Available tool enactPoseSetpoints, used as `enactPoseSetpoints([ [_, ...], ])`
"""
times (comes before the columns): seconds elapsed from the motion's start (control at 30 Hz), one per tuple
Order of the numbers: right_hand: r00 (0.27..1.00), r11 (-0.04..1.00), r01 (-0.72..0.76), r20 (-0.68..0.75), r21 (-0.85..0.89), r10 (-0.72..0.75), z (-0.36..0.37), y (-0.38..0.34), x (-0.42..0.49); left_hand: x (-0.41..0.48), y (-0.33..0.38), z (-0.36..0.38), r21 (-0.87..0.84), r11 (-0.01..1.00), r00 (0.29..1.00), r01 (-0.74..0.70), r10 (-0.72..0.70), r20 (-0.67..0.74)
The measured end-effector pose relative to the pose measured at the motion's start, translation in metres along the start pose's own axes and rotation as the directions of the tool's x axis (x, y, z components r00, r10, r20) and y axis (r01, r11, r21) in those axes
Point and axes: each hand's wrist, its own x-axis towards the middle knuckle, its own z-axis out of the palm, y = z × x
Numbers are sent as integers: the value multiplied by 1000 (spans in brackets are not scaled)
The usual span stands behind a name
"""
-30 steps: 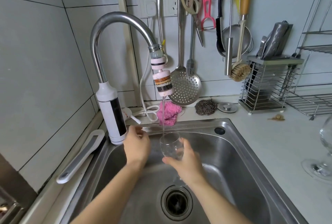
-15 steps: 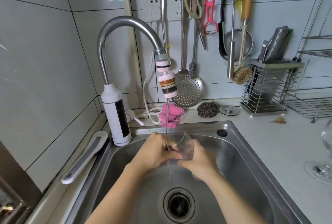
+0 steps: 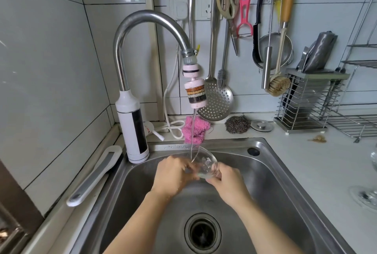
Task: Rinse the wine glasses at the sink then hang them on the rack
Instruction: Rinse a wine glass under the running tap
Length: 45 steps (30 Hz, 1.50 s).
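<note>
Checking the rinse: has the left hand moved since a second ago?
Yes: left hand went right, away from the faucet body, onto the wine glass.

Both forearms bare, coming up from the lower edge and converging. Left hand (image 3: 173, 174) back up, fingers (image 3: 188, 169) curled against the bowl of the wine glass (image 3: 206, 161), slightly blurred. Right hand (image 3: 229, 182) opposite, fingers (image 3: 212, 180) curled under the bowl's base, gripping it. The two hands' fingertips lie just beside each other; wrists well apart.
</note>
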Motion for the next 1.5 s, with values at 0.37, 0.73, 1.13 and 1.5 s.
enactPoseSetpoints([
  [0.37,989,912,1,-137,-411,-63,7,0,0,3,1,10,-20,999,999,-50,50,-3],
  [0.73,989,972,-32,-148,-233,-3,4,0,-2,1,1,0,-156,988,1000,14,-13,9],
  [1.13,991,972,-47,-135,-229,16,9,2,1,2,5,4,-184,978,995,96,-100,-9],
  [1.5,987,991,-66,-152,-116,48,9,1,3,2,1,6,-287,950,991,123,-104,82],
])
